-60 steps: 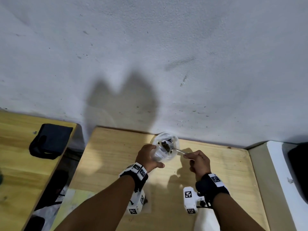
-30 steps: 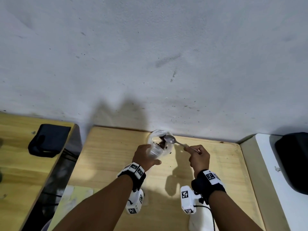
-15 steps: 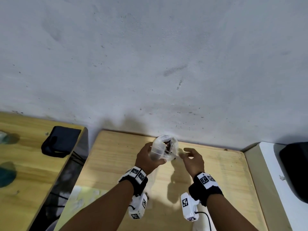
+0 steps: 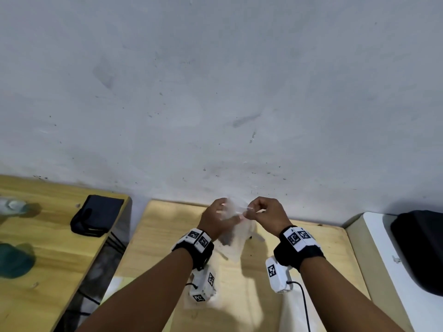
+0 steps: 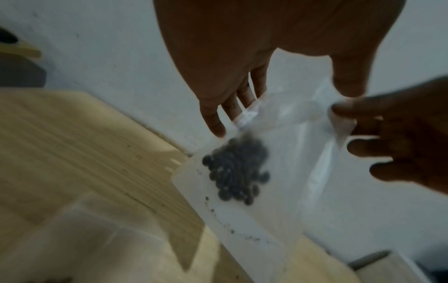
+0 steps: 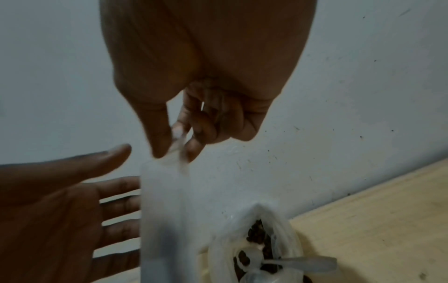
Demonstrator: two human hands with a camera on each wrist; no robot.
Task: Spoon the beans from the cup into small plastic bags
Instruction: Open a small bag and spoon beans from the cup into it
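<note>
A small clear plastic bag (image 4: pixel 237 240) hangs above the wooden table (image 4: pixel 167 236), close to the wall. Dark beans (image 5: pixel 237 168) lie in its lower part. My right hand (image 4: pixel 266 212) pinches the bag's top edge (image 6: pixel 174 153) between thumb and fingers. My left hand (image 4: pixel 215 216) is beside and behind the bag with straight fingers (image 6: pixel 116 206), its thumb apart from the plastic. Below the bag, the translucent cup (image 6: pixel 290 235) stands on the table with beans (image 6: pixel 257 235) inside. The plastic spoon (image 6: pixel 298 264) rests in it. The head view hides most of the cup behind the bag.
The wall (image 4: pixel 215 116) rises right behind the hands. A black pouch (image 4: pixel 98 218) lies on a second table at the left, across a dark gap (image 4: pixel 112 255). A white surface (image 4: pixel 383 259) with a black object (image 4: pixel 419 248) is at the right. Pale plastic sheets (image 5: pixel 97 239) lie nearer me.
Earlier my left hand held the cup up while my right worked the spoon. Now the spoon lies in the cup on the table, and my right hand has taken the bag's top.
</note>
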